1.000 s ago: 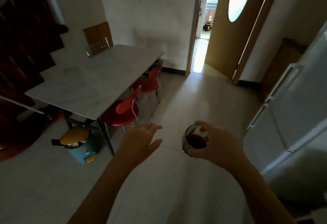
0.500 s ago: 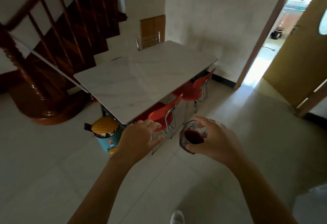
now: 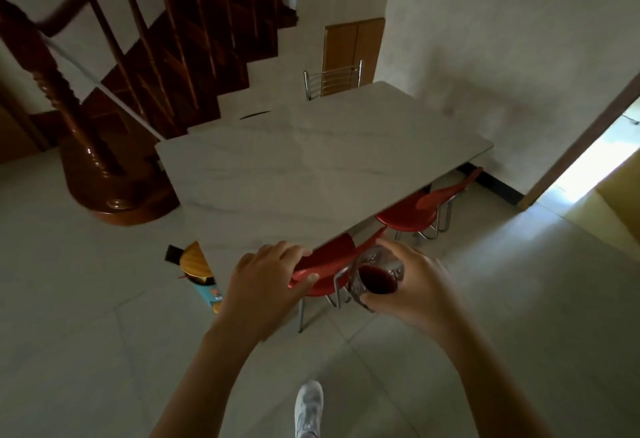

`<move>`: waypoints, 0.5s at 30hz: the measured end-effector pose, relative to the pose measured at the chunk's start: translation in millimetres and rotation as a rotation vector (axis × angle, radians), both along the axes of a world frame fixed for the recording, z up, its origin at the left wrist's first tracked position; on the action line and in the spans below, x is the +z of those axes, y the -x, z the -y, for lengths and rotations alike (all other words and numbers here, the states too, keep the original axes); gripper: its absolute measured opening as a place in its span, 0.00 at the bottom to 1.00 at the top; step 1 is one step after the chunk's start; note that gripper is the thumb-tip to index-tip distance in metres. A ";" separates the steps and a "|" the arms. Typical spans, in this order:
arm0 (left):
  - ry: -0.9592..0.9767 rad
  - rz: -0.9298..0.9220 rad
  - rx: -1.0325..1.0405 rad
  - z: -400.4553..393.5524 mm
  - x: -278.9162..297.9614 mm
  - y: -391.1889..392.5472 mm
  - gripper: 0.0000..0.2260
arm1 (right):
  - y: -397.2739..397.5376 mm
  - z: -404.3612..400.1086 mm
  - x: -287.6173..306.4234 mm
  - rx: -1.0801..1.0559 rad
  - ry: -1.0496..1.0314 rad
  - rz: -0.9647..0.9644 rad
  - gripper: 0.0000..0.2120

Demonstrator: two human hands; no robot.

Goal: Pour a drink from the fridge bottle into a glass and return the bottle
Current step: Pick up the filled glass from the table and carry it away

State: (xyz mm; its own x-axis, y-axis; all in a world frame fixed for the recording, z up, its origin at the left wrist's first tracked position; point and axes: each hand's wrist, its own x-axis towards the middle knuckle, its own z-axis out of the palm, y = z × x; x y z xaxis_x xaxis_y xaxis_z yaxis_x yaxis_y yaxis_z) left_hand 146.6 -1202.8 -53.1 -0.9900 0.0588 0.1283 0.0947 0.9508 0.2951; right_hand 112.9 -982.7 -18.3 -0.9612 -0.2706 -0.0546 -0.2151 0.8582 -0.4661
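My right hand (image 3: 412, 287) holds a clear glass (image 3: 375, 273) from the side. The glass is upright and has dark red drink in its lower part. My left hand (image 3: 268, 281) holds nothing. Its fingers and thumb are spread at the top edge of the near red chair's backrest (image 3: 332, 254), fingers above and thumb below. I cannot tell whether they touch the backrest. Both hands hover just in front of the near corner of the white marble-look table (image 3: 311, 167). No bottle or fridge is in view.
A second red chair (image 3: 420, 209) is tucked under the table's right side, and a metal chair (image 3: 332, 79) stands at its far end. A small bin with a yellow lid (image 3: 199, 271) sits by the table's left corner. A wooden staircase (image 3: 104, 91) rises at left; a bright doorway (image 3: 595, 160) opens at right.
The view has swung left, away from the fridge and door, and closer to the table. Both hands, earlier over open floor, now reach the near red chair, the glass still in my right hand.
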 end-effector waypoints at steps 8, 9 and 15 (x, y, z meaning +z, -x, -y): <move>0.003 0.065 0.029 11.0 -19.5 146.5 0.20 | 152.4 16.2 -11.3 0.039 -0.107 0.031 0.40; 0.007 0.082 0.035 14.3 -20.8 161.9 0.19 | 170.6 19.0 -13.7 0.046 -0.110 0.042 0.40; -0.013 0.072 0.170 38.7 -34.1 232.1 0.17 | 277.8 43.9 -33.3 0.139 -0.137 0.087 0.38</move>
State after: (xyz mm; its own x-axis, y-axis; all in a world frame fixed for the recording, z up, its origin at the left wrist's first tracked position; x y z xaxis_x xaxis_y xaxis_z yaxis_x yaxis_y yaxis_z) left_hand -85.6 -1241.5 -87.2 -0.9922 -0.1116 0.0560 -0.0893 0.9474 0.3074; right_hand -164.8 -1026.6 -51.5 -0.9050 -0.3847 -0.1814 -0.3000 0.8797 -0.3689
